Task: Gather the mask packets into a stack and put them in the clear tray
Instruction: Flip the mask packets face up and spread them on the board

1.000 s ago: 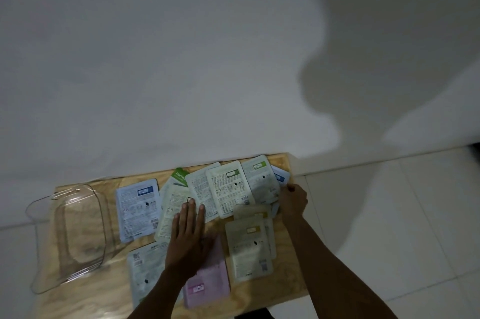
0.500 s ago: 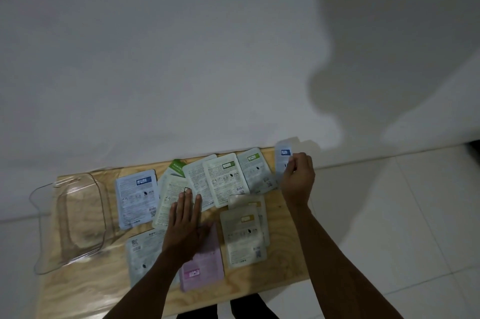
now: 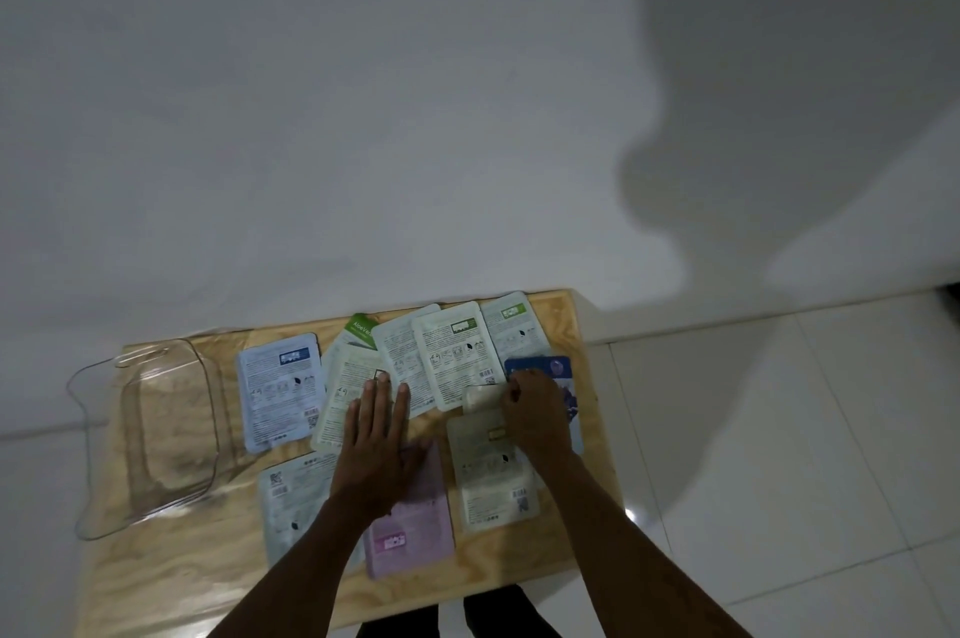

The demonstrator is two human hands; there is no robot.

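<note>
Several mask packets lie spread on the wooden table [image 3: 171,564]. Among them are a light blue one [image 3: 278,390], a green-topped one [image 3: 361,328], white ones [image 3: 454,357], a cream one [image 3: 491,476] and a pink one [image 3: 413,528]. My left hand [image 3: 376,435] lies flat, fingers spread, on the packets in the middle. My right hand [image 3: 535,416] grips a dark blue packet [image 3: 543,368], printed face up, over the cream packet at the right. The clear tray [image 3: 208,393] stands empty at the left end of the table.
A white wall rises behind the table. To the right lies a white tiled floor [image 3: 779,429], right past the table's right edge. My legs show below the table's near edge.
My right hand has brought the blue packet from the far right corner back toward me and down over the cream packets, now face up. My left hand has stayed put.
</note>
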